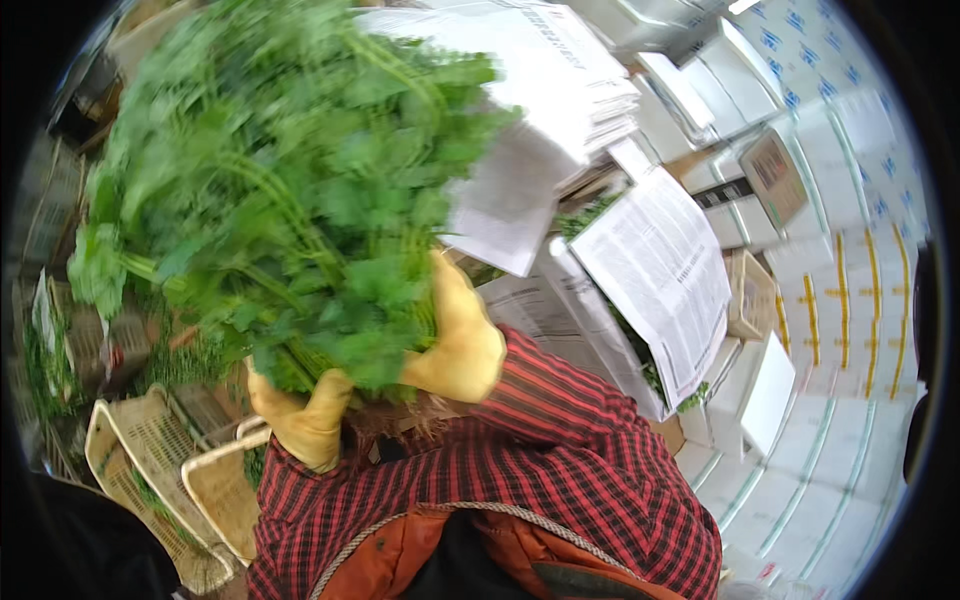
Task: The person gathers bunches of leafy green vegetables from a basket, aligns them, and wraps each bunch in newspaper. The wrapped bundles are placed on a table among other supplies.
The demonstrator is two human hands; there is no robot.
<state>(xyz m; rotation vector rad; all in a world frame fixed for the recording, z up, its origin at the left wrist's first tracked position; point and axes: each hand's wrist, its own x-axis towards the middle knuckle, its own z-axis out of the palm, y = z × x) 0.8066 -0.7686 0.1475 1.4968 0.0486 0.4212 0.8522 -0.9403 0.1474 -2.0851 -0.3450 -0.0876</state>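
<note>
A large bunch of leafy greens (pixel 300 202), celery-like with long green stems, fills the upper left of the view and is blurred. My left hand (pixel 300 412), in a yellow glove, grips the bunch from its left near the stem end. On the other side my right hand (pixel 461 337), gloved the same way, is closed around the stems. Brownish root ends (pixel 420 420) point back towards my chest, between the two wrists. The leaves hide most of my fingers.
Printed paper sheets (pixel 525 67) lie stacked ahead. To the right, a paper-lined box (pixel 592 300) holds greens under a printed sheet (pixel 660 277). White foam boxes (pixel 817 457) are piled further right. Plastic crates (pixel 142 442) with bits of greenery stand at the left.
</note>
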